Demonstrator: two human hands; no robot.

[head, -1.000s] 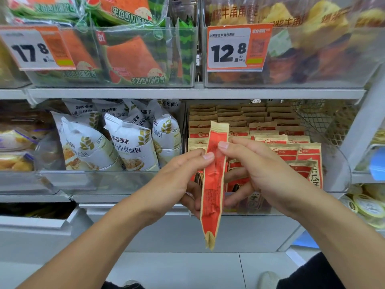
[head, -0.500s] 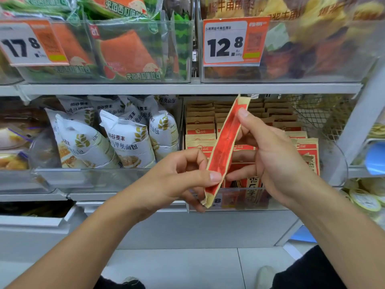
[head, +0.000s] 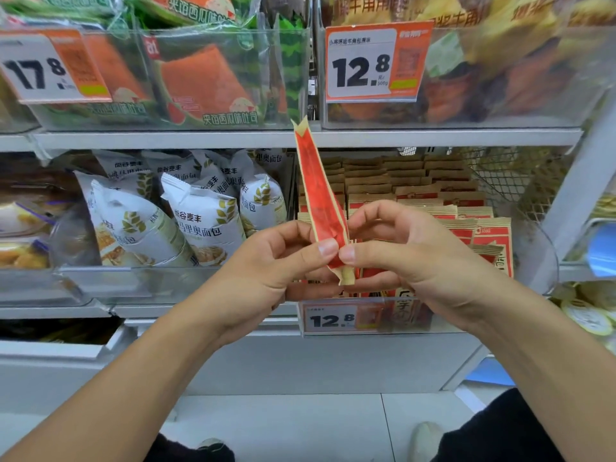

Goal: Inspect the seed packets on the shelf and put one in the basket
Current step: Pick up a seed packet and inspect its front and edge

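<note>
I hold one red and tan seed packet [head: 316, 195] edge-on in front of the shelf, standing nearly upright with its top tilted a little left. My left hand [head: 266, 268] and my right hand [head: 416, 258] both pinch its lower end, thumbs almost touching. Behind my hands, a clear bin [head: 540, 261] on the middle shelf holds several rows of the same seed packets [head: 433, 198]. No basket is in view.
White bread bags [head: 203, 221] fill the bin to the left. The upper shelf [head: 166, 140] carries watermelon toast packs and croissant bags behind price tags 17.8 and 12.8 [head: 366, 65]. A wire mesh divider [head: 520, 175] bounds the seed bin's right. Shoes show on the floor below.
The packet swung from hanging below my hands to pointing upward, and my right hand dropped from its top end to join my left hand at its lower end.
</note>
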